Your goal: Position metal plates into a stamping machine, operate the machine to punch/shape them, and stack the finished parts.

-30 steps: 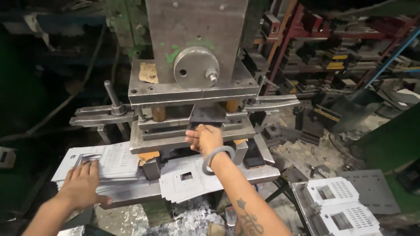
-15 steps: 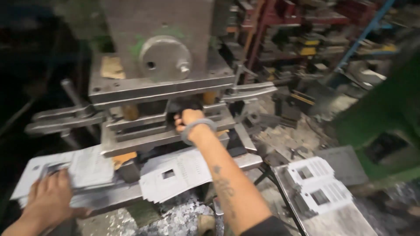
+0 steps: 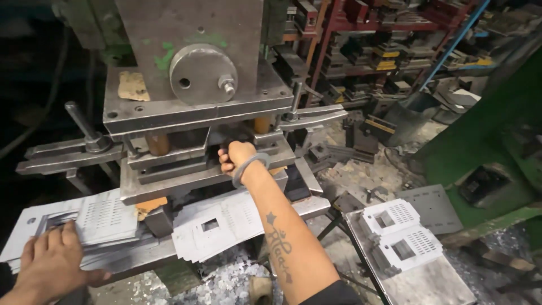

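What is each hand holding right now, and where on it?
The right hand reaches into the press opening; its fingers are hidden, so any hold cannot be told. The left hand lies flat on the sheet stack, pressing its near edge, not gripping.

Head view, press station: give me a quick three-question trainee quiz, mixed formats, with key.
1. True or false: the right hand reaches into the gap of the grey steel punch press.
2. Multiple choice: the left hand rests flat on
A. a red shelf
B. the stack of perforated grey sheet-metal blanks
C. the round steel disc
3. Fill in: the formed white perforated parts lie on a grey metal table to the person's ____.

Key: 1 true; 2 B; 3 right. The right grip's state cannot be told; its fingers are hidden in the gap.
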